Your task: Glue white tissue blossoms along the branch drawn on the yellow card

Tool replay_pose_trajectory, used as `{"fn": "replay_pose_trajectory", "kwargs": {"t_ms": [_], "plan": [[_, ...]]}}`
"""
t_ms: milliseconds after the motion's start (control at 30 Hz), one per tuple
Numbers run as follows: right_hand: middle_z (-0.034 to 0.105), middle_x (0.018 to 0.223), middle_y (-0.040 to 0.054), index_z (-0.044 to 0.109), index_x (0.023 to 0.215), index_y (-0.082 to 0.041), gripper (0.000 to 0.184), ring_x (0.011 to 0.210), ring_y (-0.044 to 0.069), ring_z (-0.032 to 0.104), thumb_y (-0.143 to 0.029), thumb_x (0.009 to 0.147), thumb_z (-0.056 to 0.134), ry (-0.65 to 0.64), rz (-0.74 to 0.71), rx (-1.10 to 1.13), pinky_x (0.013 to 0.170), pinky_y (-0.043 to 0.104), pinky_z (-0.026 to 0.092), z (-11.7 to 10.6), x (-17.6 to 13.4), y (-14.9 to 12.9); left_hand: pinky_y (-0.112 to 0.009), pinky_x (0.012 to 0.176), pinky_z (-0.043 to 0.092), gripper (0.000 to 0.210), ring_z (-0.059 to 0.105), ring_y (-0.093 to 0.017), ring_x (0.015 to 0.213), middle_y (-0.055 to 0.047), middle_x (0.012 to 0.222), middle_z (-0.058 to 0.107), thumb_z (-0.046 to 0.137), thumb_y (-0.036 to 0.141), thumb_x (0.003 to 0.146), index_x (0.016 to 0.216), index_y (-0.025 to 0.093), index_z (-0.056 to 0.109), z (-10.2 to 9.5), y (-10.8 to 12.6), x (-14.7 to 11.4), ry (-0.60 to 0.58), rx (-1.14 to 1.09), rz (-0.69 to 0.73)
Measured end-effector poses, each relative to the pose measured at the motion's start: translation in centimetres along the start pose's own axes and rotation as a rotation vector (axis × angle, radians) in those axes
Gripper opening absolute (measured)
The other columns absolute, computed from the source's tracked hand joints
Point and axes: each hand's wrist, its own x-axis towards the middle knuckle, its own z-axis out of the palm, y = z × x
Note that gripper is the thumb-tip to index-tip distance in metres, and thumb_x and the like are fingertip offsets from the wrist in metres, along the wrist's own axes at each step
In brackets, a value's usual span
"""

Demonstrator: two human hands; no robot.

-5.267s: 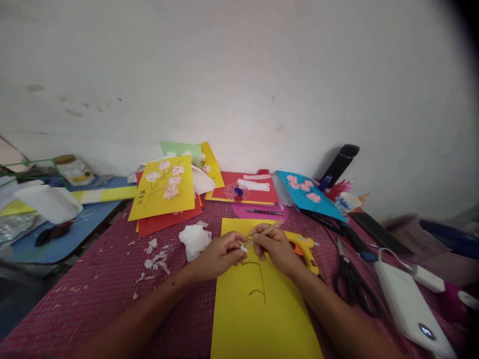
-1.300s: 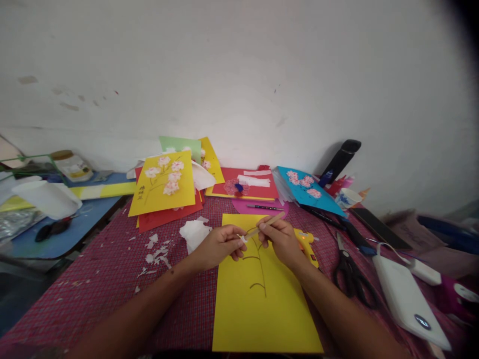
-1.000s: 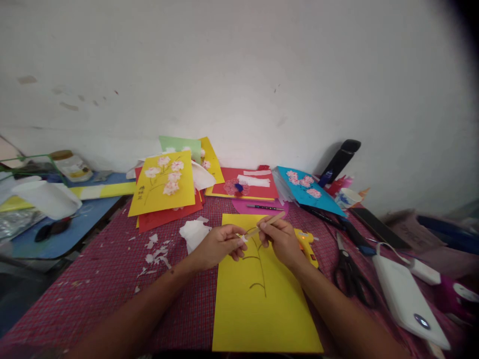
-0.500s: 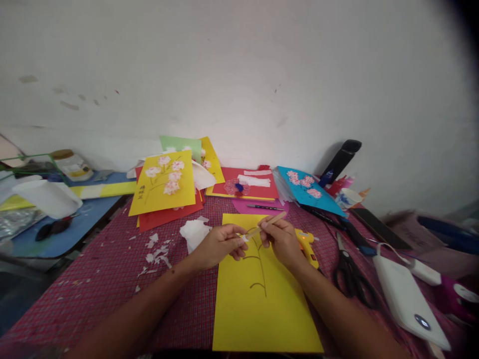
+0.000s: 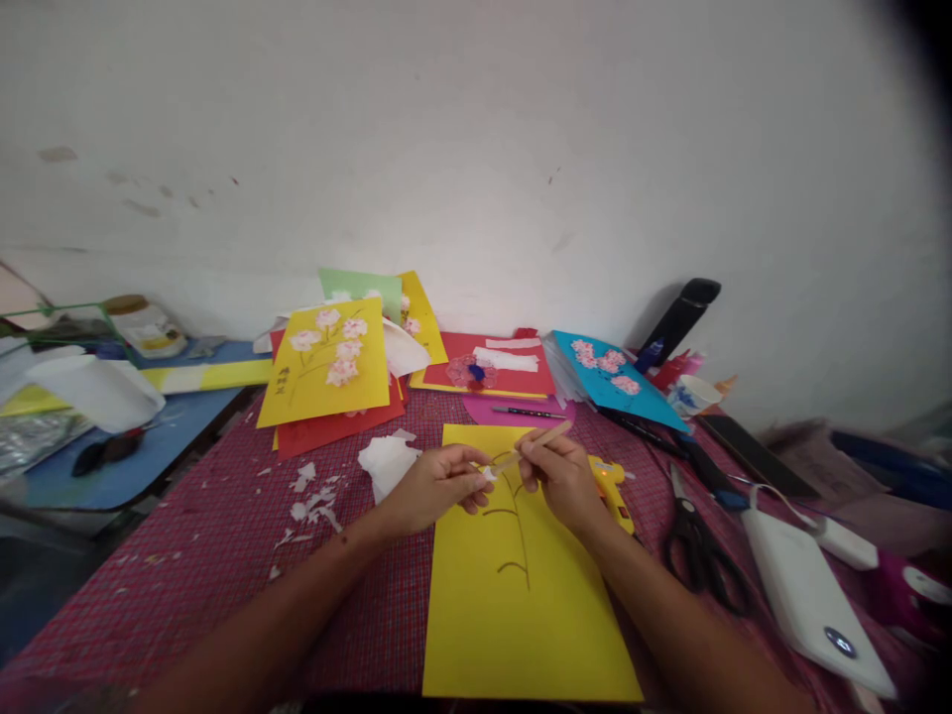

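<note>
Between the thumb and fingers of my left hand is a small piece of white tissue paper. My right hand pinches a flat wooden craft stick, whose lower end meets or nearly meets the tissue. Both hands are over a yellow sheet of paper with a drawn brown branch. A crumpled white tissue rests just behind my left hand. Beside my right hand lies a yellow glue gun, partly hidden by that hand.
Black scissors and a white power bank lie at the right. White paper scraps are scattered at the left. Finished flower cards are stacked behind, with a blue card and a paper cup to the right.
Both hands stay almost in place. The craft stick's tip has shifted very slightly at the tissue piece; the view has barely moved.
</note>
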Motion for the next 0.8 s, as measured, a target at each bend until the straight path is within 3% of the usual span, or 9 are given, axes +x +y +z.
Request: {"fn": "replay_pose_trajectory", "kwargs": {"t_ms": [267,800], "plan": [[0.058,0.055,-0.0022,0.067,0.078,-0.016,0.013,0.044,0.01,0.049,-0.028,0.084,0.067,-0.045,-0.045,-0.058,0.042,0.023,0.035,-0.24,-0.03,0.23,-0.024,0.059,0.052,0.027,0.067,-0.014,0.065,-0.005,0.076,0.069,0.067,0.038,0.082,0.089,0.013,0.06,0.04,0.16,0.02,0.001,0.1,-0.005],[0.058,0.058,-0.0021,0.066,0.076,-0.017,0.014,0.044,0.01,0.049,-0.029,0.083,0.067,-0.043,-0.094,-0.1,0.042,0.023,0.037,-0.09,-0.16,0.12,-0.022,0.053,0.05,0.018,0.066,-0.013,0.065,-0.005,0.081,0.069,0.061,0.032,0.084,0.085,0.014,0.058,0.14,-0.02,-0.09,0.058,0.16,-0.013]]}}
